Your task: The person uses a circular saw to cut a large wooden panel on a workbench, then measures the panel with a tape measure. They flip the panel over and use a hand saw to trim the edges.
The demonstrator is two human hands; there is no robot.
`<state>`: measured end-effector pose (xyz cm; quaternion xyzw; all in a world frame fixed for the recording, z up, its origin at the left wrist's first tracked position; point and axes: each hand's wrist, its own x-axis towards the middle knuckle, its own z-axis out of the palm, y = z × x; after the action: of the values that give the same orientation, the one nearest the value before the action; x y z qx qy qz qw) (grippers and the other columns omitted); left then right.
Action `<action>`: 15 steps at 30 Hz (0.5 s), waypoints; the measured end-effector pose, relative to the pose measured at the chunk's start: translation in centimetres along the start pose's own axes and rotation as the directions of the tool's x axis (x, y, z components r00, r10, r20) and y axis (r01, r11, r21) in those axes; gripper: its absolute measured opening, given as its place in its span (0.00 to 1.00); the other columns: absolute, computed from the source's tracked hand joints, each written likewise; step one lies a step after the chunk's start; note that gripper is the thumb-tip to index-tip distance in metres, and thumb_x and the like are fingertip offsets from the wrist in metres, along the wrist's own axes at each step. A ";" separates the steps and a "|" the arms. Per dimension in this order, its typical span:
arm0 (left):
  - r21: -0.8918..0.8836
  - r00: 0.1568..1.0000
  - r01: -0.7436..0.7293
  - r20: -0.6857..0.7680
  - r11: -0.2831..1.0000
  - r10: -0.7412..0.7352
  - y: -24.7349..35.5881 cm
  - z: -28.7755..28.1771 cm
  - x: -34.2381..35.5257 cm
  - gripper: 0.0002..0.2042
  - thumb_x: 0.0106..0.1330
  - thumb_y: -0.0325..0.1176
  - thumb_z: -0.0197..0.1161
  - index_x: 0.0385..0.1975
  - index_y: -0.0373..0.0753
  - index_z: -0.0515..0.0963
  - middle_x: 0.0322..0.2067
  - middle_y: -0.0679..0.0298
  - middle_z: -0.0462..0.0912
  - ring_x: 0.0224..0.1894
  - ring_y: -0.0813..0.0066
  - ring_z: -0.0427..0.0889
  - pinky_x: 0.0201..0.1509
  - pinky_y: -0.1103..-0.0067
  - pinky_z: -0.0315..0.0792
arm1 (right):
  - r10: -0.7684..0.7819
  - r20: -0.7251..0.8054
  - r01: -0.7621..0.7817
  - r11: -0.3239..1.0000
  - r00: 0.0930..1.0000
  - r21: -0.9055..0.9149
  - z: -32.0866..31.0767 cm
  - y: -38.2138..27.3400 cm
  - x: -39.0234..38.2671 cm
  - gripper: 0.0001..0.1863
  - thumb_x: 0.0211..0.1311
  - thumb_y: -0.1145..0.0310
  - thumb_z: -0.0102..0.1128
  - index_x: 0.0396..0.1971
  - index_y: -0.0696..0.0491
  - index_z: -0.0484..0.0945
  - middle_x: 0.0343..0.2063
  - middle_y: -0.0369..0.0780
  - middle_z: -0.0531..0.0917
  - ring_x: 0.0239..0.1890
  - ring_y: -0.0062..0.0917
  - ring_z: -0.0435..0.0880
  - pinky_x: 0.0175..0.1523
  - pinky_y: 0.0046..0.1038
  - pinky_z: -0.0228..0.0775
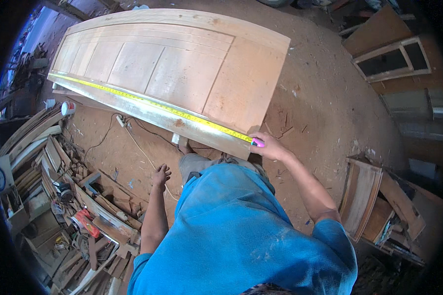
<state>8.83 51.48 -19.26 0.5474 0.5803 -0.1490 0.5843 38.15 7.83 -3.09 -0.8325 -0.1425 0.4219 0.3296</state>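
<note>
A pale wooden door panel (pixel 247 78) with grooved lines lies raised above the floor across the upper middle. A yellow tape measure blade (pixel 147 103) stretches along its near edge from the far left end to the right end. My right hand (pixel 267 146) is closed on the pink tape case (pixel 257 142) at that right corner. My left hand (pixel 161 175) hangs below the panel with its fingers loosely apart, holding nothing. A pale block (pixel 175 138) shows under the near edge, beside my leg.
Piled wood offcuts (pixel 96 211) fill the lower left, near a white bucket (pixel 69 108) and cables (pixel 145 128) on the dirt floor (pixel 325 118). Wooden frames (pixel 389 61) lean at the upper right; more panels (pixel 359 201) stand at the lower right.
</note>
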 end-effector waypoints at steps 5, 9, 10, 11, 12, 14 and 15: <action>0.073 1.000 0.012 0.025 0.997 -0.014 -0.6 2.2 -0.4 0.20 0.74 0.44 0.58 0.61 0.42 0.73 0.43 0.67 0.83 0.34 0.77 0.82 0.37 0.76 0.73 | -0.135 -0.077 0.142 0.986 0.988 0.091 1.6 2.8 -1.9 0.31 0.55 0.52 0.70 0.57 0.49 0.76 0.50 0.50 0.80 0.57 0.42 0.78 0.61 0.38 0.70; 0.115 0.999 0.037 0.034 0.993 -0.041 -1.3 2.1 -0.1 0.20 0.74 0.44 0.58 0.61 0.42 0.73 0.43 0.67 0.83 0.34 0.76 0.82 0.37 0.76 0.73 | -0.038 -0.092 0.044 0.997 0.995 0.065 1.1 1.3 -3.4 0.30 0.54 0.53 0.71 0.56 0.49 0.75 0.51 0.50 0.79 0.57 0.43 0.78 0.61 0.38 0.70; 0.124 0.999 0.039 0.025 0.991 -0.043 -1.4 2.1 -0.2 0.20 0.74 0.44 0.58 0.61 0.42 0.73 0.43 0.67 0.84 0.34 0.76 0.82 0.37 0.76 0.73 | -0.045 -0.100 0.052 0.996 0.994 0.066 1.3 1.5 -3.3 0.30 0.54 0.53 0.71 0.56 0.49 0.75 0.51 0.50 0.79 0.56 0.43 0.78 0.60 0.39 0.70; 0.125 0.999 0.042 0.020 0.991 -0.045 -1.4 2.0 -0.3 0.20 0.74 0.44 0.58 0.60 0.42 0.73 0.43 0.67 0.84 0.34 0.76 0.82 0.37 0.76 0.73 | -0.052 -0.108 0.059 0.996 0.993 0.066 1.5 1.7 -3.3 0.30 0.54 0.54 0.72 0.56 0.48 0.74 0.50 0.50 0.79 0.56 0.44 0.78 0.60 0.39 0.70; 0.125 0.999 0.044 0.014 0.991 -0.047 -1.5 1.9 -0.4 0.20 0.74 0.44 0.58 0.60 0.42 0.73 0.43 0.67 0.84 0.34 0.76 0.82 0.36 0.76 0.73 | -0.063 -0.120 0.070 0.996 0.991 0.058 1.6 1.8 -3.3 0.30 0.54 0.54 0.72 0.55 0.49 0.74 0.50 0.50 0.79 0.56 0.44 0.78 0.59 0.39 0.70; 0.118 0.999 0.044 0.006 0.992 -0.045 -1.5 1.7 -0.6 0.20 0.73 0.43 0.59 0.60 0.42 0.73 0.42 0.66 0.84 0.33 0.76 0.82 0.36 0.76 0.73 | -0.087 -0.141 0.094 0.995 0.986 0.039 1.9 2.1 -3.4 0.29 0.53 0.54 0.72 0.54 0.49 0.74 0.49 0.49 0.79 0.55 0.44 0.78 0.58 0.40 0.71; 0.111 0.999 0.040 0.004 0.993 -0.041 -1.4 1.6 -0.6 0.20 0.73 0.43 0.59 0.60 0.41 0.73 0.42 0.66 0.84 0.34 0.76 0.82 0.36 0.76 0.73 | -0.100 -0.153 0.106 0.994 0.983 0.034 2.1 2.2 -3.3 0.29 0.53 0.54 0.72 0.54 0.49 0.74 0.48 0.49 0.79 0.55 0.44 0.78 0.58 0.40 0.71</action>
<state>8.33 49.36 -19.83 0.5667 0.5804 -0.1946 0.5515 34.38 5.34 -3.44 -0.8464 -0.1511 0.3431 0.3782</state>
